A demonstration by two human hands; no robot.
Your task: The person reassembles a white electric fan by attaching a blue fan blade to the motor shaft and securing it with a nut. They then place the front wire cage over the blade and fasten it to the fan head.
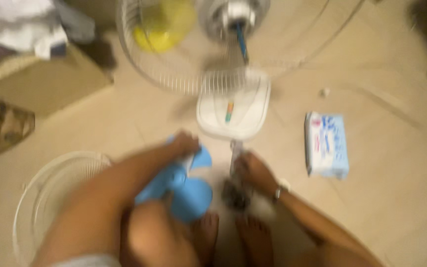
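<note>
Down on the floor (381, 207), my left hand (186, 143) grips the blue fan blade (186, 190) at its upper edge, near my knee. My right hand (253, 170) closes on a pale strip, maybe a wipe (235, 151); blur hides the fingers. Ahead stands the fan base (233, 111) with its rear grille (174, 59). A loose grille (45, 198) lies left, a wipes pack (326, 144) right.

Bare arms, bare feet; wristwatch (281, 188) with pale face on right wrist.
</note>
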